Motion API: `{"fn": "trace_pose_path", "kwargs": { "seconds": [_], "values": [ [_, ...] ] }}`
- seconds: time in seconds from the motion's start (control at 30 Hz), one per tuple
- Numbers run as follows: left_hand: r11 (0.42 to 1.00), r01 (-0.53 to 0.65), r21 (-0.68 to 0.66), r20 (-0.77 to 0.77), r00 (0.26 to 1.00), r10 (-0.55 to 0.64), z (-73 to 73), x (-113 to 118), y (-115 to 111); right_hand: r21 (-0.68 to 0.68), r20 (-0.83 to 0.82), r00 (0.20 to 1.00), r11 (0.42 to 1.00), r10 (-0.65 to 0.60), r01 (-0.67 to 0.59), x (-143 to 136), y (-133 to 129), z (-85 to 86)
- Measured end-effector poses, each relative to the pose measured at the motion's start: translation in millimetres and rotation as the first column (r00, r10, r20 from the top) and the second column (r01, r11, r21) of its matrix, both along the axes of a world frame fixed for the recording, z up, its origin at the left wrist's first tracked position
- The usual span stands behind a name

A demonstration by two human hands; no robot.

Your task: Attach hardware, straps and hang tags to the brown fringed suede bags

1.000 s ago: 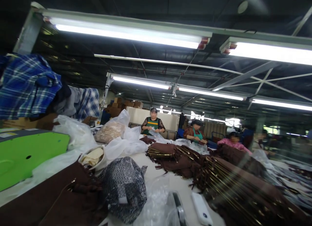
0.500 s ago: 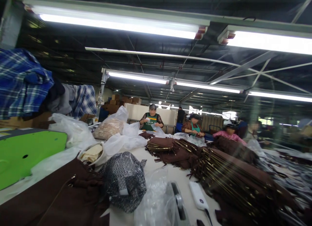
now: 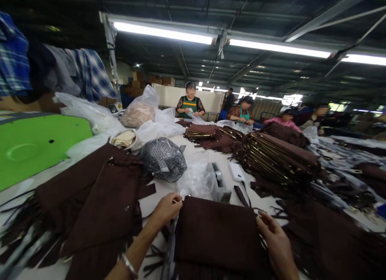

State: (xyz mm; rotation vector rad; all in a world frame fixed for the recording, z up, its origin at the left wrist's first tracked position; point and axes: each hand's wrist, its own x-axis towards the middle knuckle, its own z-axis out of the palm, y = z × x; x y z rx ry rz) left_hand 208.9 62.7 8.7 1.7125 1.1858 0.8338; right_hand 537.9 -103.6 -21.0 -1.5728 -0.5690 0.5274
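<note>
- Both hands and a brown bag (image 3: 218, 231) are now showing, the bag lying just nearer than the tape dispenser (image 3: 217, 176); handling is apparently beginning.
- The left hand (image 3: 169, 207) is pinching the bag's far left corner.
- The right hand (image 3: 276, 235) is half-curling at its right edge; I cannot tell if it is gripping.
- The bag is looking matte, suede-like, flat, rectangular.
- Crinkled clear plastic (image 3: 194, 175) is lying left of the dispenser; gold-edged brown stacks (image 3: 280, 155) are gleaming right of it.

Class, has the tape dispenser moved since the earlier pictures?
No. The tape dispenser keeps its place right of the speckled bundle; both rose in the picture together, suggesting the view tilted.
</note>
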Motion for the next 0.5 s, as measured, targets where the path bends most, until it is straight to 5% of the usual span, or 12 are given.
{"fn": "trace_pose_path", "kwargs": {
  "seconds": [0.17,0.27,0.37,0.5],
  "values": [
    [0.994,-0.061,0.088,-0.03,0.997,0.064,-5.2,-20,-12,-0.092,0.41,0.911,0.992,-0.039,0.083,-22,-1,14.3],
    [0.966,-0.138,0.217,-0.028,0.989,0.147,11.7,-44,-29,-0.043,0.511,0.852,0.993,0.118,-0.111,-64,11,28.0],
    [0.816,-0.301,0.493,-0.051,0.927,0.372,29.8,-81,-37,-0.069,0.648,0.684,0.921,0.334,-0.384,-108,35,12.6],
    [0.561,-0.442,0.7,-0.118,0.703,0.702,30.6,-151,-24,-0.262,0.848,0.278,0.813,0.451,-0.52,-127,72,-53.4]
  ]
}}
